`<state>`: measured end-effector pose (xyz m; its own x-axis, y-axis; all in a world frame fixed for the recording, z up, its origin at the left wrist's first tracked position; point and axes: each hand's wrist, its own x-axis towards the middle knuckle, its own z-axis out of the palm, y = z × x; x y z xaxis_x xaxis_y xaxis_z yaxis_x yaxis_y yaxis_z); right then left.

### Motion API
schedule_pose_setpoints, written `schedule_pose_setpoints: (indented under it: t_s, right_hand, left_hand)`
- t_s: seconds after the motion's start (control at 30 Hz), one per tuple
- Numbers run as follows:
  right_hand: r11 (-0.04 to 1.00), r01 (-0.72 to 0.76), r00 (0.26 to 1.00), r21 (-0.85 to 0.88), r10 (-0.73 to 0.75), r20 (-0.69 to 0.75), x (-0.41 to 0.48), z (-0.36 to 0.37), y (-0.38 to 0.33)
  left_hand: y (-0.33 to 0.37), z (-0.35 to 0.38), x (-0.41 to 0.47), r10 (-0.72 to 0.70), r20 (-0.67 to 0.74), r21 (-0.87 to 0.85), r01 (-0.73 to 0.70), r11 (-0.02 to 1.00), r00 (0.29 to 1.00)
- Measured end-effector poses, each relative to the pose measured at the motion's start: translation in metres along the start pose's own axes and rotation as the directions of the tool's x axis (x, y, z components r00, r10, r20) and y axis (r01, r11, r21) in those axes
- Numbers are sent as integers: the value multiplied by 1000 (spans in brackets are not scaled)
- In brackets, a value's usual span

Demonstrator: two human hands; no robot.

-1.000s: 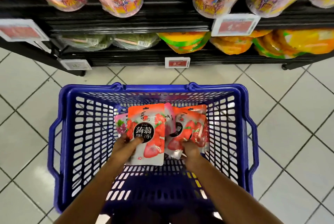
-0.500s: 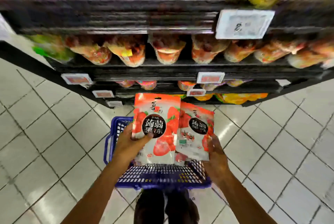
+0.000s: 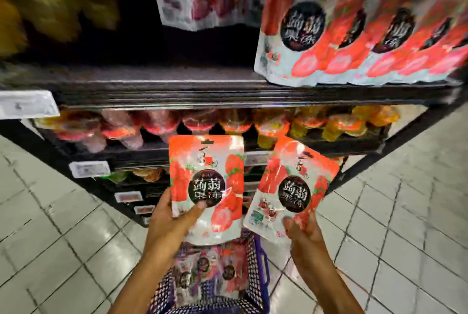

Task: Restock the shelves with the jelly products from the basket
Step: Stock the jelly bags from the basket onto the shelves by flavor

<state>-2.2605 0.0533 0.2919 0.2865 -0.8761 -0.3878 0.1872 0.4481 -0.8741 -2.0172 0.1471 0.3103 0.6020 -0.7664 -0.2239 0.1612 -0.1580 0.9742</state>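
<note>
Dark shop shelves (image 3: 228,90) fill the upper half of the head view, above a pale tiled floor (image 3: 50,237). The left hand (image 3: 169,222) grips a red strawberry jelly pouch (image 3: 206,187) upright, thumb across its front, fingers curled behind. The right hand (image 3: 304,232) pinches a second pouch (image 3: 291,187) by its lower edge, tilted to the right. Both are raised side by side before the shelves. Matching pouches (image 3: 354,34) stand in a row on the upper right shelf. Below the hands sits a blue basket (image 3: 255,275) holding what seem to be more pouches (image 3: 202,268), blurred.
</note>
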Motion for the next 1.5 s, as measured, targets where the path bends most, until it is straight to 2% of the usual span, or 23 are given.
schedule_pose_setpoints:
  t_s: [0.23,0.47,0.63,0.97,1.13,1.33,1.5]
  right_hand:
    - [987,149,989,-60,-149,-4,-24,5,-73]
    - [948,272,961,-169,-276,-5,-40,40,-142]
    - [910,360,933,-206,-358,46,-37,69,-160]
    - [839,474,880,-266,-457,129,18,110,-181]
    - [825,514,857,-235,-486,168,49,128,-194]
    - [746,635,772,-201,-614,162,70,153,-201]
    - [706,663,746,-251,-651,140,86,170,-198]
  left_hand:
    - [68,14,-3,43,105,-71,-36,997,994]
    - [138,1,-14,44,61,-136,-36,990,997]
    - [164,-16,-18,47,55,-136,-39,990,997]
    - [159,-13,11,44,-34,-126,-48,991,998]
    - [149,-3,23,25,-79,-132,-35,991,997]
    - [143,2,26,52,-104,-133,-66,989,993]
    - [142,3,29,74,-161,-149,-99,984,984]
